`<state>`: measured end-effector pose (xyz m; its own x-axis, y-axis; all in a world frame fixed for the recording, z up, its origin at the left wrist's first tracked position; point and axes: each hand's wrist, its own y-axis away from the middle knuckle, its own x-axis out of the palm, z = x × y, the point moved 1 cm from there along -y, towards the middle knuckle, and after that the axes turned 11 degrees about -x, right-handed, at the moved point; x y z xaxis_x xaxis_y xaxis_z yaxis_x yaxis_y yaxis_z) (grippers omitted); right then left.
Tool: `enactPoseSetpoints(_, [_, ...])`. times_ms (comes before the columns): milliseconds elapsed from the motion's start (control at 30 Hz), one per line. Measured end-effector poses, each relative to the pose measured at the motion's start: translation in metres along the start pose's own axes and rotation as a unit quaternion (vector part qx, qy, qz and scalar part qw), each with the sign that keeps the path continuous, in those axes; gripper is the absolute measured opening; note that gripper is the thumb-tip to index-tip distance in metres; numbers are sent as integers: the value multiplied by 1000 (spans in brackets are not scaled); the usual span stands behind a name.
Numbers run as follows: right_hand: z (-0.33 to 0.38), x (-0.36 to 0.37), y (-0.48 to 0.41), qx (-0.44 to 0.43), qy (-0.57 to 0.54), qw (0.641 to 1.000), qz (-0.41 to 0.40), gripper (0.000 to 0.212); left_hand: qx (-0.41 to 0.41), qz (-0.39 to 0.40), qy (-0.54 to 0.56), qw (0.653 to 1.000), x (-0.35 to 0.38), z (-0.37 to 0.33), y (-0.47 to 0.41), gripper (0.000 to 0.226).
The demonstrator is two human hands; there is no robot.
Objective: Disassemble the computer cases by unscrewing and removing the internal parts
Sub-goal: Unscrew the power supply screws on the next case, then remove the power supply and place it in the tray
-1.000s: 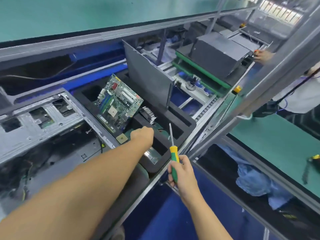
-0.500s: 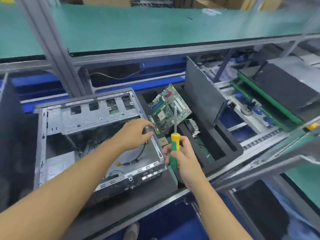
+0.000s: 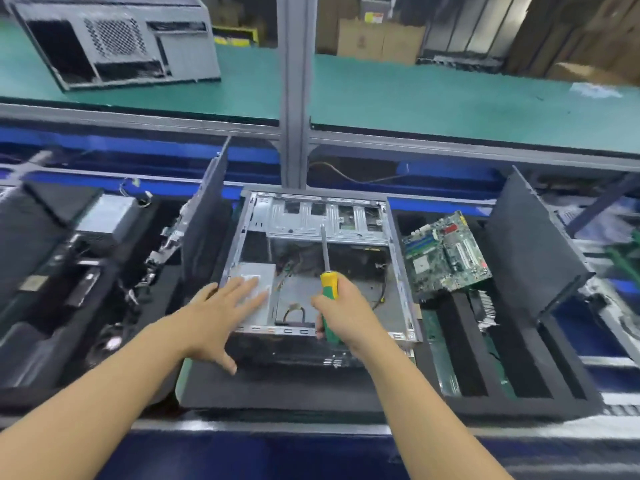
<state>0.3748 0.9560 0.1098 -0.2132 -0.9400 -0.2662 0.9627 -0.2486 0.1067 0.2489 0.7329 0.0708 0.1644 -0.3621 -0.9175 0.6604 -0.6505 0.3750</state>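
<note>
Electronics teardown line in a factory, green-matted table [image 3: 433, 98] behind a grey frame post [image 3: 294, 81], foam trays [image 3: 519, 375] of pulled motherboards [image 3: 446, 252], stacked cardboard boxes [image 3: 377, 38] beyond

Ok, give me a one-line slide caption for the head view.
Right hand grips a screwdriver above an opened computer case; the open left hand reaches toward its silver box.
</note>
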Motion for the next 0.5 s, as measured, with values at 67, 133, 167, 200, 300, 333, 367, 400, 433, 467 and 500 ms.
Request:
enactPoseSetpoints(67, [8,10,-10,1,38,999,15,14,-14,-79,-20,997,14,-6,8,138])
enactPoseSetpoints(133, [14,21,-24,1,76,997,31,8,-35,-137,-24,990,19,-15,13,131])
enactPoseSetpoints(167, [16,28,-32,0,87,996,38,4,-47,-145,-19,988,18,-19,14,127])
enactPoseSetpoints(200, [17,34,-41,-5,92,995,41,8,-56,-147,-13,988,17,-21,14,124])
enactPoseSetpoints(300, [9,54,-66,6,70,997,43,27,-59,-144,-20,988,14,-24,14,108])
enactPoseSetpoints(333, [5,60,-71,16,49,998,46,35,-53,-144,-21,988,14,-24,13,104])
enactPoseSetpoints(367, [-1,65,-75,28,24,998,46,42,-49,-145,-16,988,15,-24,13,102])
enactPoseSetpoints(400, [-6,69,-78,35,-2,998,42,48,-48,-144,-10,988,15,-24,13,102])
enactPoseSetpoints(433, [-11,73,-80,38,-28,998,34,52,-47,-144,-6,988,16,-24,13,103])
enactPoseSetpoints(467, [-16,75,-81,41,-53,997,26,53,-44,-147,-6,988,17,-24,14,104])
enactPoseSetpoints(500, [-19,76,-81,43,-71,996,24,52,-39,-153,-9,987,19,-24,14,105])
